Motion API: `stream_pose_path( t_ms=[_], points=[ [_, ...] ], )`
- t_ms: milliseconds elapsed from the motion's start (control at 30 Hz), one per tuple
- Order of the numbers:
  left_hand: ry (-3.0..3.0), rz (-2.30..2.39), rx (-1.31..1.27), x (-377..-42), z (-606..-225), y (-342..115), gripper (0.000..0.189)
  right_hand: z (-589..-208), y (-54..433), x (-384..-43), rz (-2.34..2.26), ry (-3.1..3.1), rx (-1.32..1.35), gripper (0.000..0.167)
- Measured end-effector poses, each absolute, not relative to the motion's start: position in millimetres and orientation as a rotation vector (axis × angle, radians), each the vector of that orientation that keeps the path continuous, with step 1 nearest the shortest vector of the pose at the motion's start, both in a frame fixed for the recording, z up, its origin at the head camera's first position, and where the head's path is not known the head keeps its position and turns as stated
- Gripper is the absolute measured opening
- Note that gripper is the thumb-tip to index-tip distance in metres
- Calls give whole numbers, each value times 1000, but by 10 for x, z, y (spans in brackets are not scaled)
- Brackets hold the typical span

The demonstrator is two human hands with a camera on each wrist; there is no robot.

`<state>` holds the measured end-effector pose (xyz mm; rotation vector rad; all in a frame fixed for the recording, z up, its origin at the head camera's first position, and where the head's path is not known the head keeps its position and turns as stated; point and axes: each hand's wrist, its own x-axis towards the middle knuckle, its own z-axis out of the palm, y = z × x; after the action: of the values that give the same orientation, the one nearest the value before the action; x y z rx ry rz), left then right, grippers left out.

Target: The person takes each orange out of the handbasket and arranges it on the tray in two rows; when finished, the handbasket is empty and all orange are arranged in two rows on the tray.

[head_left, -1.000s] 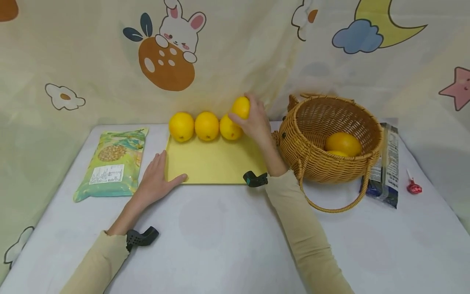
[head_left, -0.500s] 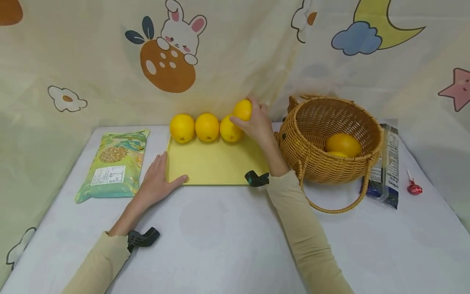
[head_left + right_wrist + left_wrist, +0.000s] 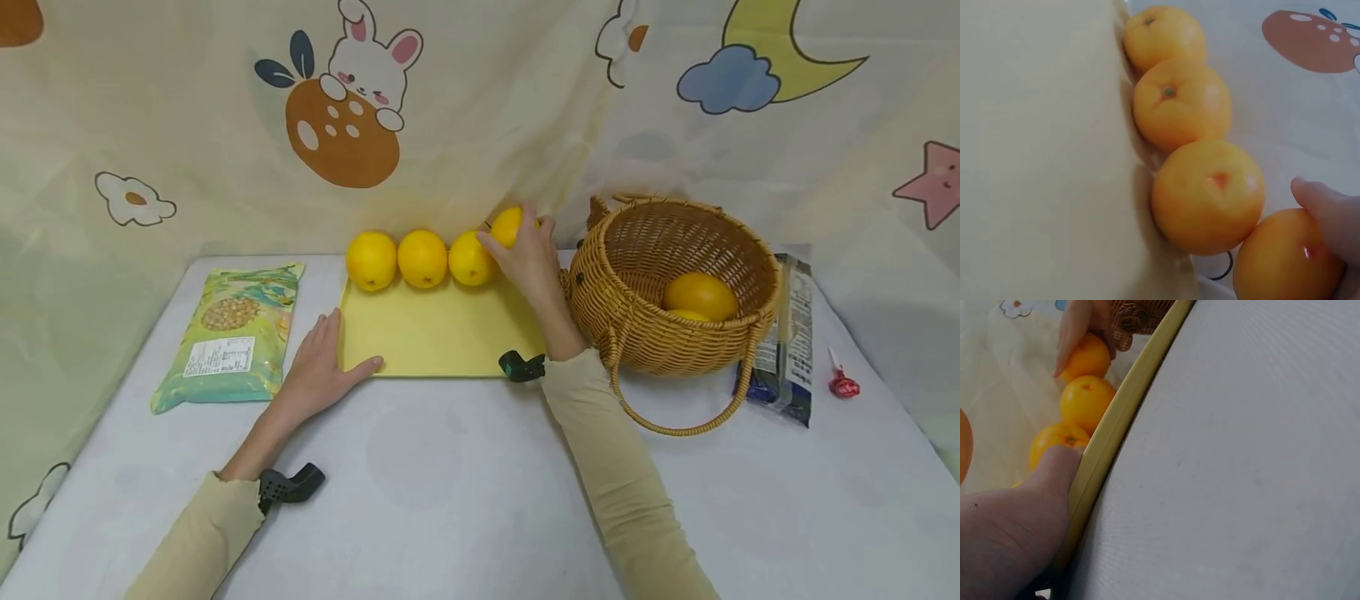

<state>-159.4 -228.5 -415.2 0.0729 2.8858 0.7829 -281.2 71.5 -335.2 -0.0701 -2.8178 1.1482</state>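
Note:
A yellow tray lies on the table with three oranges in a row along its far edge. At the right end of that row, my right hand grips another orange, thumb on one side and fingers over the other. In the right wrist view this held orange appears to touch its neighbour. My left hand rests at the tray's near left corner, fingers straight along the left side and thumb on the front rim.
Right of the tray stands a wicker basket with oranges inside, its handle hanging forward. Behind it lies a dark package, with a red lollipop farther right. A green bag lies left; a printed cloth hangs behind.
The right hand has moved slightly right and down with its orange, from partly above the third orange to the end of the row. The left hand stays in place.

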Motion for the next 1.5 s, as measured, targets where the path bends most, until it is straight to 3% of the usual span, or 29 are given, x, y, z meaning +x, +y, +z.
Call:
stream_pose_path(
  t_ms=[400,667,867,1233,1500],
  points=[
    [2901,791,94,-1624,-4125,-2272,114,-3424,705,-2869,1481,-2568,-192,68],
    [2886,793,90,-1631,-4100,-2252,114,-3504,686,-2885,1399,-2695,-157,72],
    [2878,787,82,-1628,-4087,-2253,115,-3364,653,-2832,1501,-2414,37,56],
    [2873,796,79,-1604,-4119,-2275,116,-2333,618,-2029,2068,-1773,510,27],
    [2873,802,87,-1594,-4156,-2269,115,-1974,1103,-1381,2051,-1667,882,27]
  ],
)
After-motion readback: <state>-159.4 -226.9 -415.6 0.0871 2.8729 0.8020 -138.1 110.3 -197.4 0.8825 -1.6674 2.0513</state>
